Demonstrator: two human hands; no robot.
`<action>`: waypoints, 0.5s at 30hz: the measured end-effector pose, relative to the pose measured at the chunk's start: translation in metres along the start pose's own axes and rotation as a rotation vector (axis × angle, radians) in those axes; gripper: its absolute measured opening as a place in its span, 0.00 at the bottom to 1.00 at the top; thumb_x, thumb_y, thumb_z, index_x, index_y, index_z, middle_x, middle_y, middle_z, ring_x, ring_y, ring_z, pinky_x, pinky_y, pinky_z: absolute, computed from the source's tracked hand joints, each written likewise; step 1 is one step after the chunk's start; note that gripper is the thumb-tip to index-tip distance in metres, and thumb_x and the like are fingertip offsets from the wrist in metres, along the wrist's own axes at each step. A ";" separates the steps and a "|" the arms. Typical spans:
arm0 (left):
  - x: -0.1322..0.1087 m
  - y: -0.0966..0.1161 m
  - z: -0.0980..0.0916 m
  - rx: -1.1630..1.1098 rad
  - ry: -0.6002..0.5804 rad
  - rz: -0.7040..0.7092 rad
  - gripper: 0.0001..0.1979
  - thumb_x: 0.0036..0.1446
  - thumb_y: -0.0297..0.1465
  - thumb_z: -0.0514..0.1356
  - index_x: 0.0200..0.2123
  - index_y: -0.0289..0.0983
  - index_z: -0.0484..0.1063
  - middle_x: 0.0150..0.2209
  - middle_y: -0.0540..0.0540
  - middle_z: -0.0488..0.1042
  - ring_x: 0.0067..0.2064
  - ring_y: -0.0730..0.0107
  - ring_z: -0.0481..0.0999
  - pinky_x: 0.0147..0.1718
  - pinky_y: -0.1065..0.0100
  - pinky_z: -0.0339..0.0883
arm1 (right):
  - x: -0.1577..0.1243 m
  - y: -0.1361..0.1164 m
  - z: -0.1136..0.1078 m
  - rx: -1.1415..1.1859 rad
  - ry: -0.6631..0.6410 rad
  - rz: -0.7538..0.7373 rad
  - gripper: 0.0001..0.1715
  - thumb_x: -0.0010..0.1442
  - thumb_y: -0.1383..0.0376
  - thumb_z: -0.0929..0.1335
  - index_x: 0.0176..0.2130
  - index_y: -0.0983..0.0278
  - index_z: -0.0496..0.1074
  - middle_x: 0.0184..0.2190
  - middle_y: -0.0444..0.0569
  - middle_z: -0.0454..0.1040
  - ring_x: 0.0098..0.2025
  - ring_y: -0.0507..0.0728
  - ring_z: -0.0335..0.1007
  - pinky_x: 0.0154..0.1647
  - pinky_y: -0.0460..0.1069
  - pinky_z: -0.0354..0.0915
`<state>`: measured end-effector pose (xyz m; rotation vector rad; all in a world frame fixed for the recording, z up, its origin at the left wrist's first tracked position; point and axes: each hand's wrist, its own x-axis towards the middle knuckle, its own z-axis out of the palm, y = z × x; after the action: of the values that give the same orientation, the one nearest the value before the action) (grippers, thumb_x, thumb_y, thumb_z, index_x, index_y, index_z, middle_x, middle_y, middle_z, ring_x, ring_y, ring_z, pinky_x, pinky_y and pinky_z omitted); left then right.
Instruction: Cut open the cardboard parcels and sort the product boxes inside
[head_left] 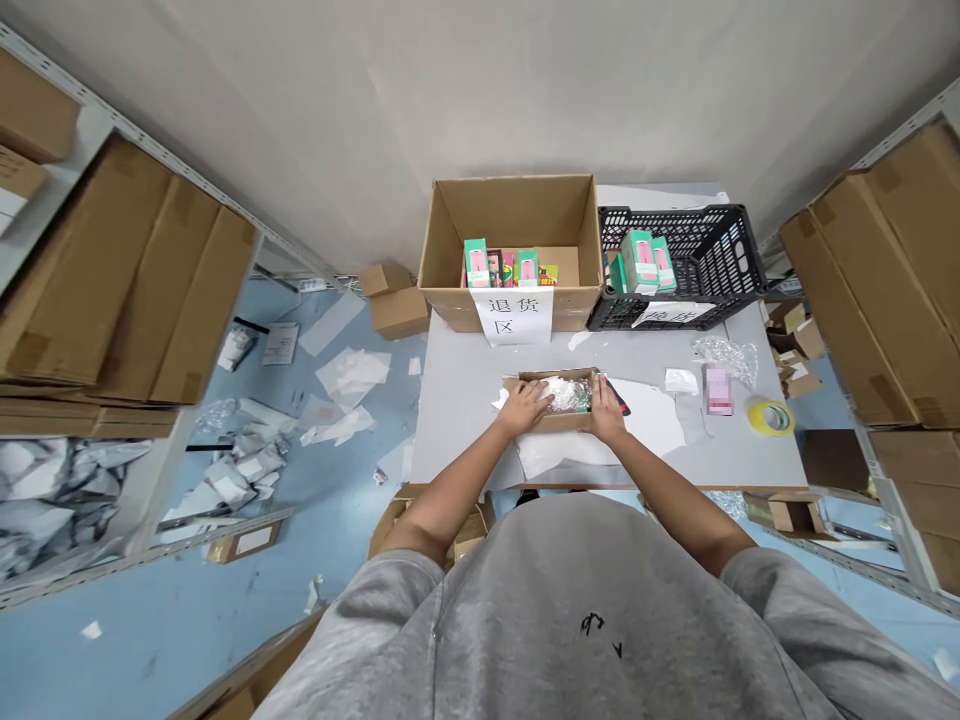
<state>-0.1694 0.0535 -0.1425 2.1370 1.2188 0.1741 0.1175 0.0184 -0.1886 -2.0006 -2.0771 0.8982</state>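
Note:
A small open cardboard box (562, 424) lies on the table in front of me, with clear bubble wrap (574, 394) and something green partly covered inside it. Over its left end, my left hand (525, 405) grips the box, fingertips reaching in to the wrap. At the opposite end my right hand (604, 406) holds the side wall, its fingers pointing away from me. Under the box spreads a white sheet (652, 412). A black and red object (619, 398), partly hidden, lies just beyond my right hand.
At the back of the table (450, 430) stand a large cardboard box (442, 297) and a black crate (712, 270), both holding green-and-pink packages. To the right are yellow tape (771, 418), a pink item (718, 390) and loose bubble wrap (731, 358). Shelves with cartons flank me.

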 end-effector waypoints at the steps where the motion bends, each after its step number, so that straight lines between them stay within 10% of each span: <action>1: 0.005 0.000 -0.003 -0.006 -0.023 0.038 0.27 0.70 0.33 0.64 0.70 0.55 0.74 0.80 0.45 0.61 0.83 0.52 0.54 0.80 0.41 0.42 | -0.001 -0.002 -0.003 -0.023 -0.001 -0.018 0.88 0.53 0.43 0.82 0.86 0.65 0.32 0.86 0.61 0.29 0.84 0.80 0.37 0.83 0.70 0.45; 7: 0.032 -0.005 -0.006 0.038 -0.008 0.105 0.40 0.64 0.42 0.71 0.76 0.52 0.67 0.85 0.41 0.44 0.86 0.46 0.36 0.78 0.32 0.25 | 0.003 -0.018 -0.023 -0.103 0.016 -0.018 0.86 0.52 0.34 0.81 0.86 0.57 0.39 0.86 0.57 0.40 0.81 0.86 0.41 0.79 0.77 0.45; 15: 0.050 -0.021 0.006 0.026 0.014 -0.017 0.27 0.65 0.35 0.70 0.66 0.53 0.79 0.83 0.43 0.54 0.84 0.46 0.46 0.79 0.36 0.34 | 0.020 -0.025 -0.032 -0.212 -0.006 -0.103 0.86 0.48 0.40 0.86 0.86 0.54 0.43 0.87 0.55 0.30 0.85 0.82 0.23 0.81 0.78 0.28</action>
<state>-0.1546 0.0981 -0.1701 2.1504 1.2529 0.1678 0.1079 0.0493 -0.1567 -1.9653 -2.3423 0.6928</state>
